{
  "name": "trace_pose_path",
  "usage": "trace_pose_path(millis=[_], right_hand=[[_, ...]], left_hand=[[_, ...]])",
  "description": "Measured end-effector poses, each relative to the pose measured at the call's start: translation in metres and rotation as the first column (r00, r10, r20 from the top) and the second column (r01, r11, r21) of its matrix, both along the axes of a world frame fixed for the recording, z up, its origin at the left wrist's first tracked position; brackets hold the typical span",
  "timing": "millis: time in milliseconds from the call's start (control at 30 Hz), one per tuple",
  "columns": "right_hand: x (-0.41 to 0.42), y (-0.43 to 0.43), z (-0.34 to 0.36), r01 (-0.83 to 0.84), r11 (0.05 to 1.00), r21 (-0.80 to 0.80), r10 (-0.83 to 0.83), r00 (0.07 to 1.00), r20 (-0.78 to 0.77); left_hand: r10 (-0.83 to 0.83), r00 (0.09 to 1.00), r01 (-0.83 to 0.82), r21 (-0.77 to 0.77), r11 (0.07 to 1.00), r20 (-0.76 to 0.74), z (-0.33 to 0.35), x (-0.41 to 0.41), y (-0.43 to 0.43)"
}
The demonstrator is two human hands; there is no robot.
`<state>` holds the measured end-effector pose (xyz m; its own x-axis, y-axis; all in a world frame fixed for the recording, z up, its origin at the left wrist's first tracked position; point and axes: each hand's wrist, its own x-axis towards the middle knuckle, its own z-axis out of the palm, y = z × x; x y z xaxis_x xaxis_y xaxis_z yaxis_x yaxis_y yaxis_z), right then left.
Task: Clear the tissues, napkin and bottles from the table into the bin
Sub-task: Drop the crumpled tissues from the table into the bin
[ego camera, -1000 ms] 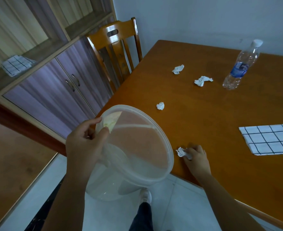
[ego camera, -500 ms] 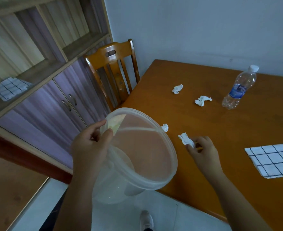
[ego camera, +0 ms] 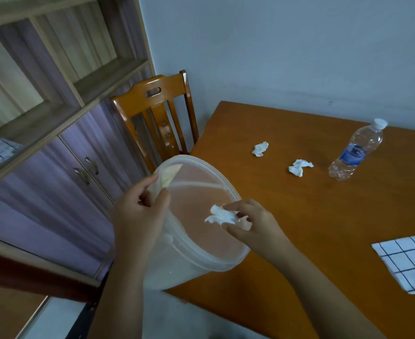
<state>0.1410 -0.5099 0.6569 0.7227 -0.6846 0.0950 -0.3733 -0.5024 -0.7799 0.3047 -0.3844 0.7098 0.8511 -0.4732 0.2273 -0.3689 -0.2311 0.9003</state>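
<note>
My left hand (ego camera: 140, 214) grips the near-left rim of a translucent white plastic bin (ego camera: 177, 265), which is tilted with its mouth toward the table. My right hand (ego camera: 255, 226) pinches a crumpled white tissue (ego camera: 222, 215) over the bin's mouth. A small white scrap shows behind my right fingers; I cannot tell whether it is another tissue. Two more crumpled tissues (ego camera: 260, 149) (ego camera: 299, 166) lie farther back on the wooden table (ego camera: 311, 228). A clear plastic bottle (ego camera: 355, 150) with a blue label stands at the back right. A white checked napkin (ego camera: 407, 261) lies flat at the right edge.
A wooden chair (ego camera: 157, 113) stands at the table's far-left end, close behind the bin. A cabinet with purple doors (ego camera: 67, 179) and open shelves fills the left side. The wall runs behind the table. Pale floor shows below the table's near edge.
My right hand lifted the tissue off the table's near edge and carried it left over the bin's mouth. The bin stayed in my left hand while the view tilted upward.
</note>
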Motion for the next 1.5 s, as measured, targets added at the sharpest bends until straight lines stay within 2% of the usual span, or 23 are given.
trace_pose_path(millis=[100, 200, 367, 533, 667, 800, 1100, 1300, 1500], right_hand=[[0.003, -0.019, -0.003, -0.019, 1.000, 0.004, 0.019, 1.000, 0.024], [-0.001, -0.045, -0.013, 0.058, 0.998, 0.007, -0.058, 0.998, 0.038], [-0.007, -0.090, -0.061, 0.146, 0.988, 0.051, -0.136, 0.978, -0.160], [-0.003, -0.115, -0.114, 0.143, 0.981, 0.128, -0.093, 0.938, -0.333], [0.001, -0.120, -0.142, 0.124, 0.979, 0.164, -0.045, 0.909, -0.415], [0.005, -0.121, -0.155, 0.133, 0.985, 0.109, -0.071, 0.890, -0.449], [-0.006, -0.112, -0.158, 0.160, 0.980, 0.119, -0.110, 0.932, -0.344], [-0.027, -0.105, -0.150, 0.297, 0.944, 0.141, -0.253, 0.930, -0.266], [-0.046, -0.109, -0.113, 0.389, 0.914, 0.113, -0.377, 0.920, -0.110]], left_hand=[[-0.001, 1.000, 0.001, 0.007, 1.000, 0.005, -0.003, 0.006, -0.012], [0.035, 0.999, -0.035, 0.007, 0.999, 0.007, -0.004, 0.008, -0.023], [0.074, 0.997, -0.075, 0.057, 0.996, 0.007, 0.001, 0.011, -0.038], [0.127, 0.992, -0.127, 0.088, 0.988, -0.003, 0.001, 0.015, -0.049], [0.142, 0.990, -0.143, 0.113, 0.983, 0.018, -0.001, 0.016, -0.054], [0.137, 0.989, -0.142, 0.113, 0.983, 0.051, -0.002, 0.017, -0.055], [0.064, 0.997, -0.067, 0.093, 0.993, 0.035, -0.003, 0.008, -0.059], [0.016, 1.000, -0.017, 0.068, 0.998, 0.008, -0.005, 0.004, -0.063], [-0.036, 0.999, 0.035, 0.050, 0.998, 0.014, -0.007, -0.004, -0.079]])
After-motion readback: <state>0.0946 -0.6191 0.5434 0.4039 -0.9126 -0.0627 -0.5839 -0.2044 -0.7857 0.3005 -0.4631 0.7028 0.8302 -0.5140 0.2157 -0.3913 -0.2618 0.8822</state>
